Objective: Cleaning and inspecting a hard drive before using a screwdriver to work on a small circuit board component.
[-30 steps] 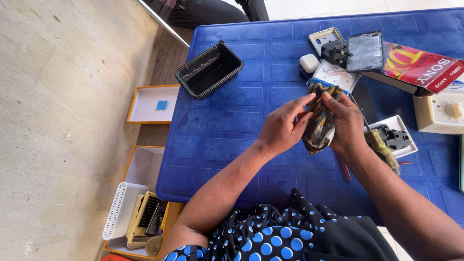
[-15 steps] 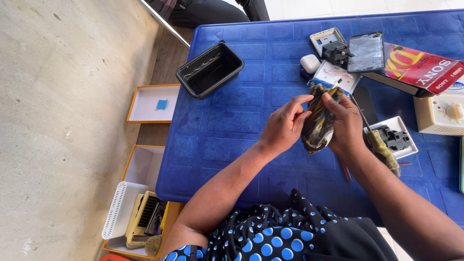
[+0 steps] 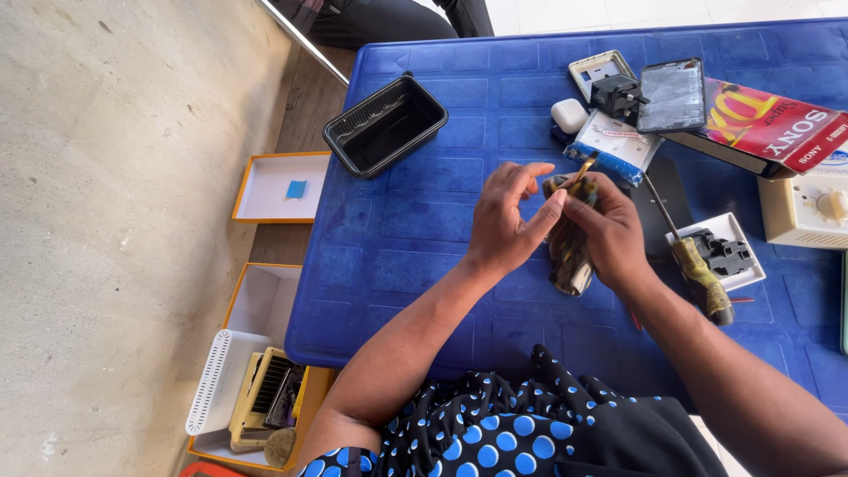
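Over the blue plastic table (image 3: 424, 238) my right hand (image 3: 609, 231) is closed around a dark, worn hand tool (image 3: 570, 256) with a thick grubby handle and a yellowish tip pointing away from me. My left hand (image 3: 508, 216) sits just left of it, thumb and forefinger touching the tool's upper end beside my right thumb, the other fingers spread. What the fingertips pinch is too small to see.
A black plastic tray (image 3: 386, 124) stands at the far left of the table. Behind my hands lie a white switch plate (image 3: 616, 141), a white earbud case (image 3: 569, 115), a black plug (image 3: 618, 93) and a phone (image 3: 673, 95). A screwdriver (image 3: 698, 269) and a socket part (image 3: 724, 252) lie right. Boxes (image 3: 265, 389) sit on the floor.
The tool has tilted more upright, and my left hand has opened from cupping it to pinching at its top with fingers spread.
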